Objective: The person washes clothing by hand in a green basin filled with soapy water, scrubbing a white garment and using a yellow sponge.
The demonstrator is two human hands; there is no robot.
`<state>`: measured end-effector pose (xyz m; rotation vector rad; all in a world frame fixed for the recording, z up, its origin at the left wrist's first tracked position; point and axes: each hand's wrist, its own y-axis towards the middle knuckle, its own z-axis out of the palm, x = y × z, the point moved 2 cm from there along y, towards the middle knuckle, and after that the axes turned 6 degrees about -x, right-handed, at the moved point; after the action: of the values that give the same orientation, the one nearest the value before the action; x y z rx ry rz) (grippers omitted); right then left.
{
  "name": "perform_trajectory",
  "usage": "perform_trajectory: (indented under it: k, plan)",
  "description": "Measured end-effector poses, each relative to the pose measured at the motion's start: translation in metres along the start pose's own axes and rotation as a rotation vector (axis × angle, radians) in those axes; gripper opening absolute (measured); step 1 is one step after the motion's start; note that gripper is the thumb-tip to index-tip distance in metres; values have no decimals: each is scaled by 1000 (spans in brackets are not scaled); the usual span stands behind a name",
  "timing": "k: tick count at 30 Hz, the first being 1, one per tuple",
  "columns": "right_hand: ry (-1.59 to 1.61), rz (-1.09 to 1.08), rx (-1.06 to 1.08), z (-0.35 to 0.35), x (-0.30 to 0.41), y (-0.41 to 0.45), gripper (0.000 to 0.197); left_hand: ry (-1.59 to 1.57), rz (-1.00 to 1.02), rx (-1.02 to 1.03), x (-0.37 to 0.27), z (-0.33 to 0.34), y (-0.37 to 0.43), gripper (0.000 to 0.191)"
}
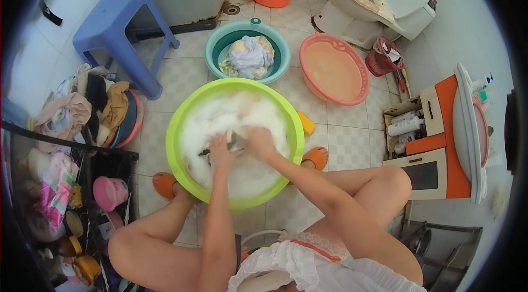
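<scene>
In front of me stands a large lime-green plastic basin filled with white suds. A wet light-coloured cloth with a dark patterned part shows between my hands, mostly covered by foam. My left hand grips it from the left, fingers pointing away from me. On the other side, my right hand, slightly blurred, is curled around the same cloth. The fingertips of the right hand are hard to make out.
Beyond the basin sit a teal basin with wet laundry and a pink basin of cloudy water. A yellow bar lies beside the green rim. Left are a blue stool and piled clothes; right, a vanity cabinet.
</scene>
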<state>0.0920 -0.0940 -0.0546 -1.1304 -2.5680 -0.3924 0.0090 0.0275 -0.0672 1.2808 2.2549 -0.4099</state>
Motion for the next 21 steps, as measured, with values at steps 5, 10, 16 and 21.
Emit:
perform_trajectory:
  k: [5,10,16,21]
  plan:
    - [261,-56,-65,72,-58,-42,44,-10,154,90,7,91,-27,67]
    - [234,205,41,90,-28,-41,36,74,-29,530,77,138,-40,54]
    - [-158,264,809,108,-53,-50,35,173,-105,833,71,156,-31,50]
    - [-150,230,794,121,-59,-41,34,186,-158,948,74,150,-9,47]
